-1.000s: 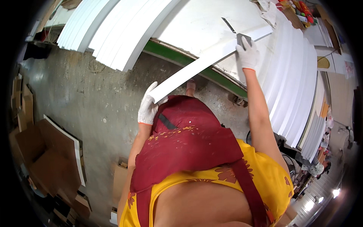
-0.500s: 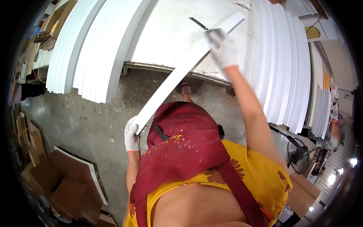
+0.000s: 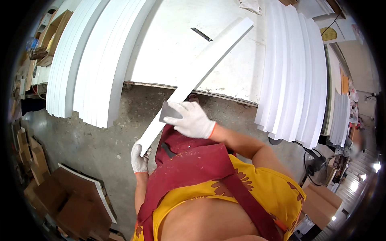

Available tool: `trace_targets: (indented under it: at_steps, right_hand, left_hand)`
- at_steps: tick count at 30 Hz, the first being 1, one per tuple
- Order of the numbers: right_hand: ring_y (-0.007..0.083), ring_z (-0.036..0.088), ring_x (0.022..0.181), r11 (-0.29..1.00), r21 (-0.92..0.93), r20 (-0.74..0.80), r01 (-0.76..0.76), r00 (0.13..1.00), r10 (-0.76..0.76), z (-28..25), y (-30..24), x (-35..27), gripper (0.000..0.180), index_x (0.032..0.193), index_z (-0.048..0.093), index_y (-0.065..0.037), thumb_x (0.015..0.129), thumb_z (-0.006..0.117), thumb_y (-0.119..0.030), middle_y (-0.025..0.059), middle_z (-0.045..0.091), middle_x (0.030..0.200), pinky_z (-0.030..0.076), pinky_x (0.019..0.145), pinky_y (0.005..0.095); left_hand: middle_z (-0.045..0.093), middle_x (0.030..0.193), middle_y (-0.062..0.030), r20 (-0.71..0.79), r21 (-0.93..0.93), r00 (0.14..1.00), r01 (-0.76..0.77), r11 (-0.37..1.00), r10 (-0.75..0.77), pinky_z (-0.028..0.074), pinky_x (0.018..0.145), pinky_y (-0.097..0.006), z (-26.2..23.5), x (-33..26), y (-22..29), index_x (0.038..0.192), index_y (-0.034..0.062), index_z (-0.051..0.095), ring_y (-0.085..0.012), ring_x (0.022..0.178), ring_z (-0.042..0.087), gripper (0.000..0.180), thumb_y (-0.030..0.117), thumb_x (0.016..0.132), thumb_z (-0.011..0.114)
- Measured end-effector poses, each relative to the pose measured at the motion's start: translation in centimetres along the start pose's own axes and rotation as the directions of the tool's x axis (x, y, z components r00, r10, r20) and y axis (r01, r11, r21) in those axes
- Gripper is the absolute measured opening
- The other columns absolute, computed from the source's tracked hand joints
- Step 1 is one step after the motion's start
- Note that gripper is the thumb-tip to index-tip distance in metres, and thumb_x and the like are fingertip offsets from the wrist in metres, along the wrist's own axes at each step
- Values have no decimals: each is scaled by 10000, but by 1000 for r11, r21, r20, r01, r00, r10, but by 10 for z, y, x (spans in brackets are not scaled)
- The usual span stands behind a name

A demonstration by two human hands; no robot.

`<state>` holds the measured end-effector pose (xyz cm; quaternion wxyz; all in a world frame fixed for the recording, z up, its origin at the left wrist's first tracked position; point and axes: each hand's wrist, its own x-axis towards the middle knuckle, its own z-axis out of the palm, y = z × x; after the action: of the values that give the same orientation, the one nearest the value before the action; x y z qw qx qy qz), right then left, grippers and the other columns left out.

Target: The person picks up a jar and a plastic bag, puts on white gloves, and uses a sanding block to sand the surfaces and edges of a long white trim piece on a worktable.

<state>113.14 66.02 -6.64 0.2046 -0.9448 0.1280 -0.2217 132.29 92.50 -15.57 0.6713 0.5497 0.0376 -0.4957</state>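
A long white strip (image 3: 219,51) slants from the worktable toward me, its far end over the tabletop and its near end out past the table edge. My left hand (image 3: 139,160), in a white knit glove, is closed around that near end. Farther up the strip, my gloved right hand (image 3: 193,121) presses a dark grey piece of sandpaper (image 3: 170,113) against it, thumb and fingers gripping the sheet. On the tabletop beside the strip's far part lies a short black segmented piece (image 3: 201,34), like a snap-off blade.
Stacks of long white strips lie on the worktable (image 3: 161,52) at left (image 3: 110,60) and right (image 3: 293,76), overhanging its near edge. Brown cardboard boxes (image 3: 76,201) stand on the floor at lower left. A black fan (image 3: 317,162) is at right. A crumpled cloth (image 3: 251,5) sits at the far edge.
My right hand has slid the sandpaper down the strip, from near its far end toward my body. My left hand stays on the near end. The view has shifted slightly.
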Motion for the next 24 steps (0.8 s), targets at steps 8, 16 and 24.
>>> trace_targets:
  at_steps: [8,16,24]
  right_hand:
    - [362,619,1082,571,-442,-486,-692,720,496,-88,270,-35,506,1369,566,-344,874,617,-440,179,486,1444,523,904,462]
    - [396,546,1184,297,-631,-536,-717,679,501,-94,231,-24,438,1203,691,-235,862,627,-502,186,519,1373,450,968,474]
    - [296,662,918,709,-405,-172,-578,809,561,-45,265,103,223,1007,744,-223,882,567,-277,85,700,981,499,785,457]
  left_hand:
    - [662,884,-119,55,48,998,-8,999,6,468,530,-258,12,0,12,1195,-97,588,-178,649,619,588,398,886,656]
    - [669,903,-111,-61,5,998,-9,1000,9,473,542,-276,12,-9,6,1159,-63,611,-187,659,614,485,354,911,604]
    - [661,891,-125,-99,13,995,-10,1000,11,479,554,-285,15,-4,10,1154,-53,605,-203,648,606,478,358,910,600]
